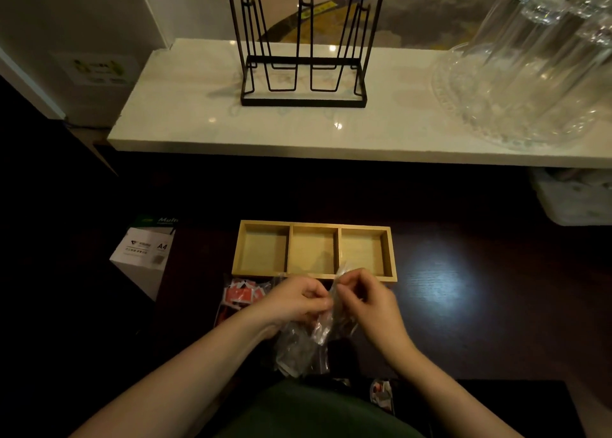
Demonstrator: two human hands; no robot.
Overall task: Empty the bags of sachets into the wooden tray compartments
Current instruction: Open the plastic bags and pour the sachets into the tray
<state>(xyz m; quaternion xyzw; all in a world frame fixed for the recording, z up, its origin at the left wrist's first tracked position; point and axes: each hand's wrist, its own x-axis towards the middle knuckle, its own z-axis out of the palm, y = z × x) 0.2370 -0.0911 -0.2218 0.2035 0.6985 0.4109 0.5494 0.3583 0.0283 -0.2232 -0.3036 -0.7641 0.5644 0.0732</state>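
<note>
A wooden tray (314, 224) with three compartments lies on the dark table; nothing shows inside them. Just in front of it, my left hand (299, 296) and my right hand (367, 300) pinch the top of a clear plastic bag (306, 341) of dark sachets, one hand on each side of its mouth. The bag hangs down toward me between my forearms. A second clear bag holding red and white sachets (243, 295) lies on the table to the left of my left hand, by the tray's front left corner.
A white marble shelf (198, 122) runs above the table, carrying a black wire rack (303, 69) and clear glasses on a glass tray (530, 73). A box of A4 paper (145, 248) stands at the left. A small red and white packet (381, 393) lies near my right forearm.
</note>
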